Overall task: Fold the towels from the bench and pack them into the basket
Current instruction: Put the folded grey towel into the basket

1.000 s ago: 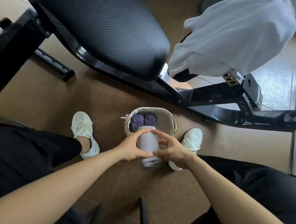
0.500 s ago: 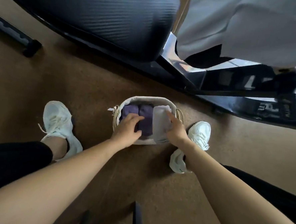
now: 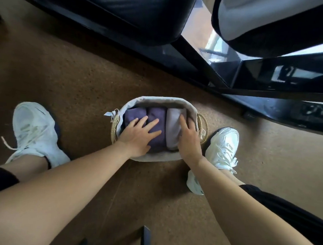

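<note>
Basket (image 3: pixel 158 101) on floor between white shoes (image 3: pixel 34 129). Three rolled towels packed side by side inside (dark purple towels (image 3: pixel 135 113) left, lilac towel (image 3: pixel 172 125) rightmost). Left hand (image 3: pixel 139 137) flat, fingers spread, pressing the purple pair. Right hand (image 3: pixel 189 141) straight-fingered on the lilac towel's outer edge, apparently touching the liner.

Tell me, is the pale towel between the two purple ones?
No, the pale towel lies at the basket's right end, both purple towels left of it.

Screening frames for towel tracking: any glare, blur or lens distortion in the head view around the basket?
Head view: basket, towels, left hand and right hand are sharp and evenly lit in the centre. Head view: strong wide-angle bending; the forearms balloon at the bottom edge and the bench frame bars splay. Head view: blown-out glare in the bright gap behind the bench frame, upper right.
</note>
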`<move>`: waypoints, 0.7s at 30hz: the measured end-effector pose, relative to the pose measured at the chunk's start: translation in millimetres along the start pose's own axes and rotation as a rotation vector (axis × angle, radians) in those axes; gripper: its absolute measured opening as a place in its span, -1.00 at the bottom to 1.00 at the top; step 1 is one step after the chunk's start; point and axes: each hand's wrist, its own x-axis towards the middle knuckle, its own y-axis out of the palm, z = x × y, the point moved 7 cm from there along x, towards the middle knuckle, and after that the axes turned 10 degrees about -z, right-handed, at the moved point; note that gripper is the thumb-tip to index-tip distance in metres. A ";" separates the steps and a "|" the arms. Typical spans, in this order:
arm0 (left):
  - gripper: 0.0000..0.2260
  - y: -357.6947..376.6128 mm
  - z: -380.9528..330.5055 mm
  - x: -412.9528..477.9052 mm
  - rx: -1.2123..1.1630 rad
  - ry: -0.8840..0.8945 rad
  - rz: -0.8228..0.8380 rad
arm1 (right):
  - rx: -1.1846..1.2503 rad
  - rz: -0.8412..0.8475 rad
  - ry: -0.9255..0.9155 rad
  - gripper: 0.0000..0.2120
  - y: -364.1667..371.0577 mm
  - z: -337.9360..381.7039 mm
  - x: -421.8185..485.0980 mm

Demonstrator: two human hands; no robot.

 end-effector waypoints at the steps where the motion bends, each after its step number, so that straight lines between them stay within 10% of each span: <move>1: -0.42 3.6 2.9 2.3 0.001 0.001 -0.009 | -0.035 -0.035 -0.034 -0.33 1.9 -0.3 0.7; 7: -0.40 20.6 3.4 -1.8 -0.028 0.006 -0.025 | -0.230 -0.108 -0.292 -0.44 13.3 4.7 -22.0; 21: -0.42 23.1 5.3 -1.2 -0.080 -0.027 -0.056 | -0.271 0.065 -0.101 -0.27 37.9 -0.4 -13.5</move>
